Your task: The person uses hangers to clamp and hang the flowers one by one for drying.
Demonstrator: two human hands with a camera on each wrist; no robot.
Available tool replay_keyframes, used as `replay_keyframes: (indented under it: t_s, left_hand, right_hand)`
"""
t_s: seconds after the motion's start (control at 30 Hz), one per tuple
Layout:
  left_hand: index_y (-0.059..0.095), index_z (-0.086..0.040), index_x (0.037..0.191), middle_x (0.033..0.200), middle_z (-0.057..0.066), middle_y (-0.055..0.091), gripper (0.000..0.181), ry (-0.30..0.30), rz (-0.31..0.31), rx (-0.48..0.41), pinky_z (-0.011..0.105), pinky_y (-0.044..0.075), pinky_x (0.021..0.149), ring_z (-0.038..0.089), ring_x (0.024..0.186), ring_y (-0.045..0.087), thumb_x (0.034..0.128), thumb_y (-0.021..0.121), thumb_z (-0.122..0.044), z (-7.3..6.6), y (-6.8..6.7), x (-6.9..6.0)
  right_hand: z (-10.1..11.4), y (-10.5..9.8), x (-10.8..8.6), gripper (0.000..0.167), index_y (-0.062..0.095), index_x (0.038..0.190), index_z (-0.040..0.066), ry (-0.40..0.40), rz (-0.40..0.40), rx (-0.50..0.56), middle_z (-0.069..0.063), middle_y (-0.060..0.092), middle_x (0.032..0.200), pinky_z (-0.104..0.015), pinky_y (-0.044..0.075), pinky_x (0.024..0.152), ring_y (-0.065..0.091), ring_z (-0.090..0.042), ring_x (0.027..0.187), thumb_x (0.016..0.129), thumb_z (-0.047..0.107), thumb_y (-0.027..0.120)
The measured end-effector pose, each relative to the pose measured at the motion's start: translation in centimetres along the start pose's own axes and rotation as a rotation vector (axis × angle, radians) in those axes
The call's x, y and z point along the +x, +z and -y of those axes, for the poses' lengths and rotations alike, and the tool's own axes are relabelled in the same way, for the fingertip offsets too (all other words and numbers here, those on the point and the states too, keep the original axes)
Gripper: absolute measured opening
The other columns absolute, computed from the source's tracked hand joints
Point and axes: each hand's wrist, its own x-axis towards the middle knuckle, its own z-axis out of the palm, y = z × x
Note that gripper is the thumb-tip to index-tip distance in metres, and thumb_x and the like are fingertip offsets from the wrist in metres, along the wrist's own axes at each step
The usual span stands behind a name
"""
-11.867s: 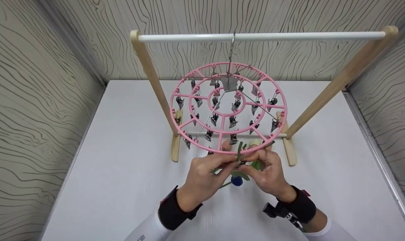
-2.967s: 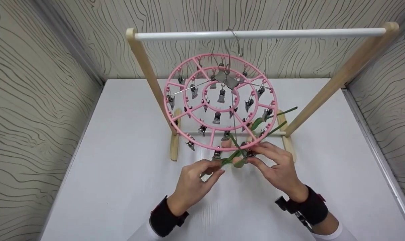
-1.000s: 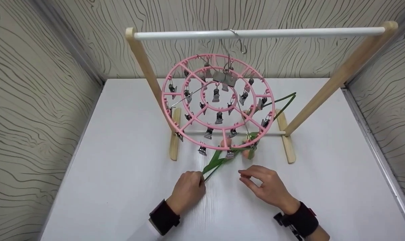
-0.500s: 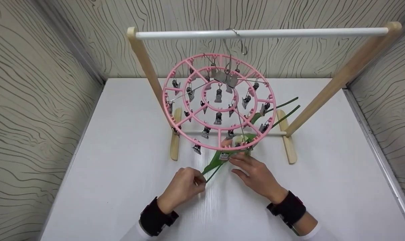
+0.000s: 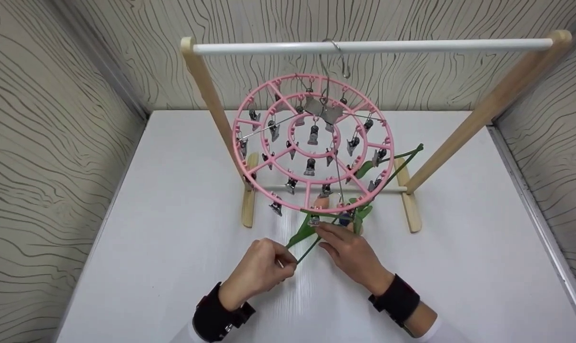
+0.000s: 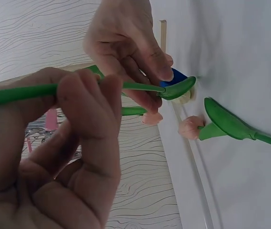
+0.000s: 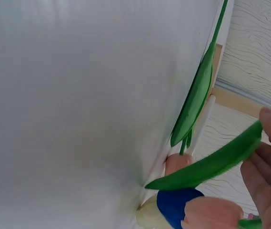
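Note:
My left hand pinches the green stem of an artificial tulip, which slants up toward the disc. My right hand is at the stem's leafy part, thumb and fingers apart on either side of it. Its fingertips lie close under a metal clip on the pink hanger disc's near rim. A blue bloom shows beside the leaf; whether it is on that stem is partly hidden. One peach tulip lies on the table. Other stems hang bent by the disc's right side.
The disc, ringed with several metal clips, hangs by its hook from a white rod. Wooden posts with feet carry the rod. A low crossbar runs behind the tulips. Patterned walls surround the white table.
My right hand has let go of the clip area and moved left to the stem. My left hand has drawn down and left, pinching the tulip's stem. The disc has swung slightly.

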Motion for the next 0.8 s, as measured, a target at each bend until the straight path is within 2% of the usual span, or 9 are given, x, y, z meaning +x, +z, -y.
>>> replay_keyframes:
  t_s: [0.23, 0.37, 0.5, 0.6, 0.8]
  left_hand:
    - [0.077, -0.012, 0.078, 0.067, -0.001, 0.072, 0.01, -0.007, 0.037, -0.064, 0.016, 0.046, 0.042, -0.003, 0.048, 0.056, 0.0799, 0.068, -0.009, -0.7, -0.5, -0.3]
    - [0.078, -0.016, 0.081, 0.069, -0.001, 0.073, 0.01, -0.011, 0.028, -0.124, 0.015, 0.044, 0.044, 0.001, 0.05, 0.059, 0.0846, 0.071, -0.022, -1.0, -0.8, -0.4]
    - [0.076, -0.016, 0.087, 0.072, 0.002, 0.074, 0.017, -0.001, -0.018, -0.223, 0.016, 0.049, 0.047, 0.008, 0.055, 0.065, 0.0869, 0.071, -0.032, -1.1, -1.0, -0.4]
    - [0.074, -0.014, 0.092, 0.077, 0.003, 0.074, 0.013, 0.021, -0.068, -0.263, 0.018, 0.054, 0.053, 0.012, 0.062, 0.069, 0.0887, 0.069, -0.026, -1.1, -1.1, -0.4]
    - [0.073, -0.016, 0.098, 0.087, 0.003, 0.076, 0.01, 0.096, -0.144, -0.256, 0.018, 0.058, 0.064, 0.008, 0.074, 0.071, 0.089, 0.069, -0.017, -0.9, -0.8, -0.2]
  right_hand:
    - [0.6, 0.1, 0.1, 0.032, 0.074, 0.106, 0.013, -0.031, -0.034, -0.029, -0.001, 0.072, 0.111, -0.027, 0.06, 0.081, 0.071, -0.013, 0.098, 0.075, 0.008, 0.08]
    - [0.7, 0.1, 0.0, 0.029, 0.075, 0.102, 0.015, -0.054, -0.071, -0.034, 0.001, 0.073, 0.107, -0.026, 0.06, 0.08, 0.072, -0.01, 0.096, 0.075, 0.007, 0.08]
    - [1.0, -0.2, -0.1, 0.031, 0.074, 0.105, 0.015, -0.071, -0.121, 0.003, 0.002, 0.073, 0.106, -0.024, 0.059, 0.081, 0.072, -0.009, 0.096, 0.075, 0.008, 0.08]
    - [1.3, -0.4, 0.0, 0.036, 0.074, 0.105, 0.014, -0.069, -0.18, 0.059, 0.001, 0.074, 0.105, -0.022, 0.059, 0.081, 0.072, -0.01, 0.095, 0.072, 0.005, 0.082]
    - [2.2, -1.2, 0.4, 0.04, 0.075, 0.104, 0.014, 0.012, -0.261, 0.225, 0.0, 0.076, 0.101, -0.014, 0.056, 0.084, 0.073, -0.011, 0.092, 0.069, -0.002, 0.082]
